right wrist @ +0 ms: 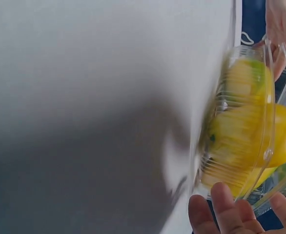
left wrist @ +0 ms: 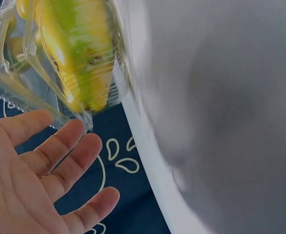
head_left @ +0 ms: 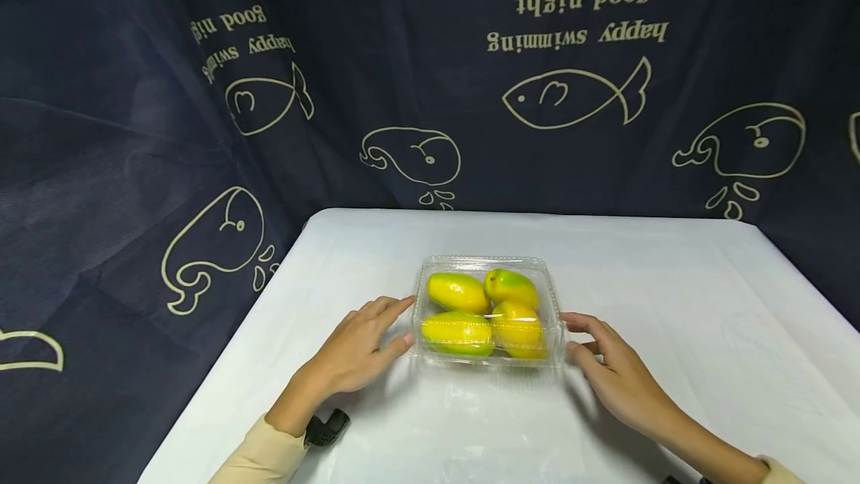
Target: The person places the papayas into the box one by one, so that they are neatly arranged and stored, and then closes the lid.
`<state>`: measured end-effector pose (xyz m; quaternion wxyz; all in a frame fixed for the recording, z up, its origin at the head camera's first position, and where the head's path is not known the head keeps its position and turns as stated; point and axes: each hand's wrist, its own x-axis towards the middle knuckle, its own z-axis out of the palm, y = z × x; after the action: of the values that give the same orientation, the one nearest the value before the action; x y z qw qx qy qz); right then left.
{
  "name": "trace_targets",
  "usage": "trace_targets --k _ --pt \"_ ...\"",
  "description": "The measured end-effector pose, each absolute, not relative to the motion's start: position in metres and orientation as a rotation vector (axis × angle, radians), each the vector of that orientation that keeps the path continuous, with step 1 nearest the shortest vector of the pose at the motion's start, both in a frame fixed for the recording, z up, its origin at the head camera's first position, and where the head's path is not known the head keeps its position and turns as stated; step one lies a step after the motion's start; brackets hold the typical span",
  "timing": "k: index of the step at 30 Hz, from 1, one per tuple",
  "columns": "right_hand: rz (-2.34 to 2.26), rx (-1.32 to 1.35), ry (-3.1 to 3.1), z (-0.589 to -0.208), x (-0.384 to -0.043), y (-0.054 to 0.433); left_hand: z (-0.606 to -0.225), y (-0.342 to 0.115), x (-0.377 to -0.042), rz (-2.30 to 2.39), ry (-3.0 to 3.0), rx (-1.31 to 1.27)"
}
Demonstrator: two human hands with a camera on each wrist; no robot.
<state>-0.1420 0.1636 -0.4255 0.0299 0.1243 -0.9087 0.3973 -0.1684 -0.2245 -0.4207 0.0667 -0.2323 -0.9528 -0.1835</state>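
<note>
A clear plastic clamshell box (head_left: 490,264) sits on the white table with several yellow-green mangoes (head_left: 459,293) inside. Its lid lies over the fruit, and both wrist views show a gap between the rims of lid and base. At the box's left side is my left hand (head_left: 352,349), fingers spread and fairly straight, fingertips close to or touching the edge. My right hand (head_left: 625,376) is at the right side, its fingers loosely bent and the fingertips (right wrist: 221,192) beside the box wall. Whether they press on the plastic is hard to tell.
A white cloth covers the table (head_left: 672,282). Dark blue curtains (head_left: 403,58) printed with fish and whales hang behind it and on the left. A black strap or device (head_left: 327,428) is on my left wrist.
</note>
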Motion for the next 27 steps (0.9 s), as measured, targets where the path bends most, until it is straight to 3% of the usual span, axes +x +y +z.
trace_targets --k 27 --pt "1.426 0.369 -2.673 -0.4330 -0.1389 0.1635 -0.4276 -0.2144 -0.1689 -1.140 -2.859 -0.623"
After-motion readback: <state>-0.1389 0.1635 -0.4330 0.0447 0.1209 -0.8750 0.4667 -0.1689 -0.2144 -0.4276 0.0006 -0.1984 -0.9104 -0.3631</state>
